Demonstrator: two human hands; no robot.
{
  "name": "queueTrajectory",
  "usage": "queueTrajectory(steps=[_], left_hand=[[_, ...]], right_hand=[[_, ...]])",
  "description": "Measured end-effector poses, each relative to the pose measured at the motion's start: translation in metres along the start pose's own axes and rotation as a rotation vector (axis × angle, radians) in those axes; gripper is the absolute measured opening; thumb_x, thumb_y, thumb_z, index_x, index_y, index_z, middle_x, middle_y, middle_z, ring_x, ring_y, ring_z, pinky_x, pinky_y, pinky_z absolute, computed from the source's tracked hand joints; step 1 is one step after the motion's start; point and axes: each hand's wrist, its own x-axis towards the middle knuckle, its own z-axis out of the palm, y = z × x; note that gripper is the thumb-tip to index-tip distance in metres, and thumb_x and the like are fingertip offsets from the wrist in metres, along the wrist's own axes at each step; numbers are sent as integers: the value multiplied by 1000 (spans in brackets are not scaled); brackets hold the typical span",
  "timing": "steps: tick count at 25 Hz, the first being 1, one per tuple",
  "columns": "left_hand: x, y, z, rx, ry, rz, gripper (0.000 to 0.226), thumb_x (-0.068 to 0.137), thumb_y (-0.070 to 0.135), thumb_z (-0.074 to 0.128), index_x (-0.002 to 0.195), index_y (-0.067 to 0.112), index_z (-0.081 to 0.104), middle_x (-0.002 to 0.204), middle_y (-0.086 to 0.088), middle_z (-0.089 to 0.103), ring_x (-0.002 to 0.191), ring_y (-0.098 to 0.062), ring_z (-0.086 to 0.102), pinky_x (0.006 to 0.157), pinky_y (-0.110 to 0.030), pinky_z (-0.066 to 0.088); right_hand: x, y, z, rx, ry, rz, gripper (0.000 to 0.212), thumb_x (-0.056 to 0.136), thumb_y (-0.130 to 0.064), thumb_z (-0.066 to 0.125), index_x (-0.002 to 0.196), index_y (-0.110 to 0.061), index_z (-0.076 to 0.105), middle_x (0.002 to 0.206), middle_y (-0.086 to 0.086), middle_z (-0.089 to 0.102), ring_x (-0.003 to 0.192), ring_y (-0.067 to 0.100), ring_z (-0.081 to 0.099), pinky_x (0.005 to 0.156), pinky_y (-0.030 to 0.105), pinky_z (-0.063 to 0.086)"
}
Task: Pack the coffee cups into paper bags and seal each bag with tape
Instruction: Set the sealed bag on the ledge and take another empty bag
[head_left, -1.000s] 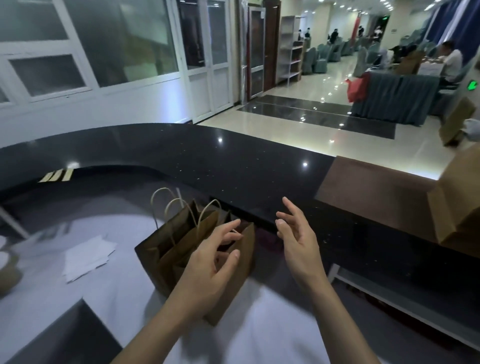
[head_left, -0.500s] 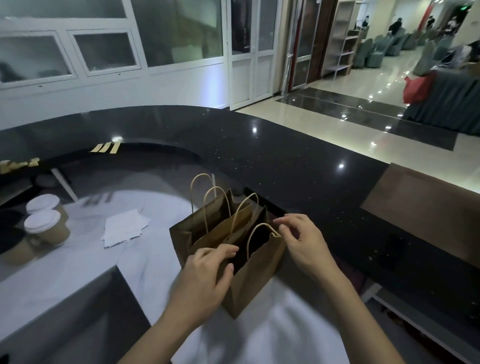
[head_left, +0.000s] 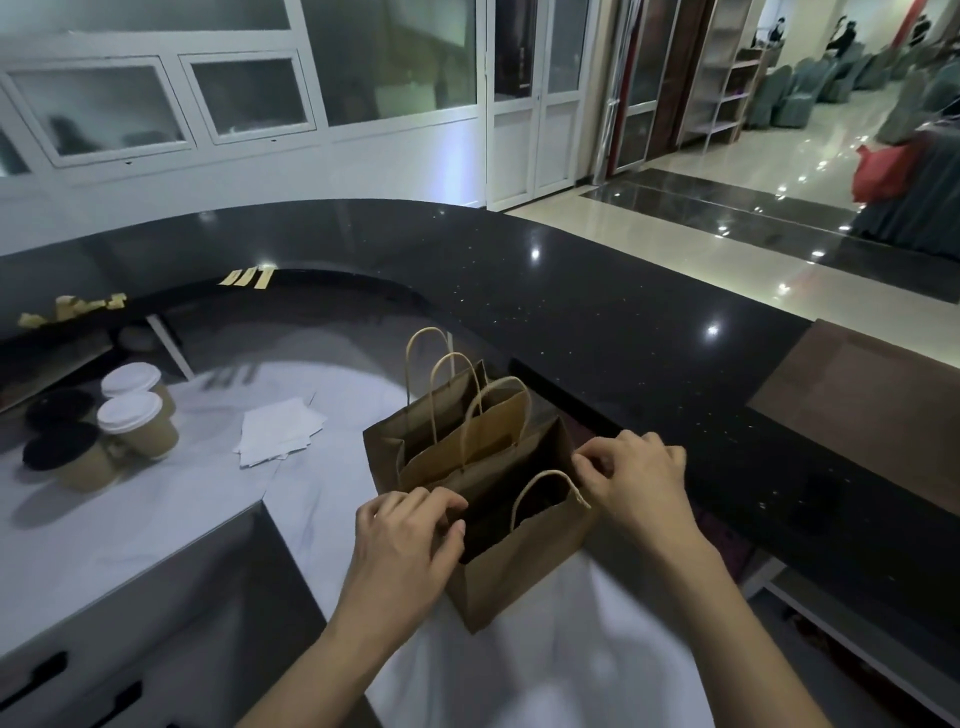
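- Two hands work at the mouth of the front paper bag (head_left: 519, 566), which stands upright on the pale worktop (head_left: 156, 514). The left hand (head_left: 405, 540) pinches the bag's left rim between curled fingers and thumb; the right hand (head_left: 636, 480) pinches the opposite rim at the right corner.
- Held between them the bag's mouth gapes open. Its inside is dark, so what it holds cannot be told. One twisted-paper handle (head_left: 545, 483) arches up on the near side.
- Just behind it, touching, stands a second paper bag (head_left: 387, 457), upright, handles up.
- Left of the bags lies a small stack of white napkins (head_left: 280, 431).
- Further left, well apart from the bags, the coffee cups (head_left: 140, 431) stand in a cluster – two with white lids, two with black.
- Beyond, the black counter (head_left: 623, 322) curves round the worktop, and short strips of tape (head_left: 247, 276) are stuck along its inner edge – more of them further left.
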Motion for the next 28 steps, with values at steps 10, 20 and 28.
queueTrajectory(steps=[10, 20, 28], left_hand=[[-31, -2, -4, 58, -37, -214, 23, 92, 45, 57, 114, 43, 62, 153, 7, 30, 141, -15, 27, 116, -39, 28], [-54, -1, -8, -163, -242, -398, 80, 86, 50, 57, 155, 35, 20, 163, 11, 17, 145, -18, 31, 116, -46, 35], [-93, 5, -21, -320, -261, -363, 100, 85, 27, 67, 158, 41, 0, 164, 24, -7, 151, -12, 17, 119, -36, 32]], right_hand=[[-23, -11, 9, 191, -186, -27, 32, 99, -31, 50, 123, -38, 71, 146, -6, 45, 131, 16, 45, 109, 40, 40], [-66, -14, 0, 366, -243, 43, 54, 100, -11, 54, 151, -25, 46, 145, -1, 52, 122, 16, 57, 99, 33, 53], [-94, -20, -11, 373, -296, -6, 69, 97, -10, 61, 158, -27, 33, 156, -2, 39, 134, 17, 47, 98, 28, 47]])
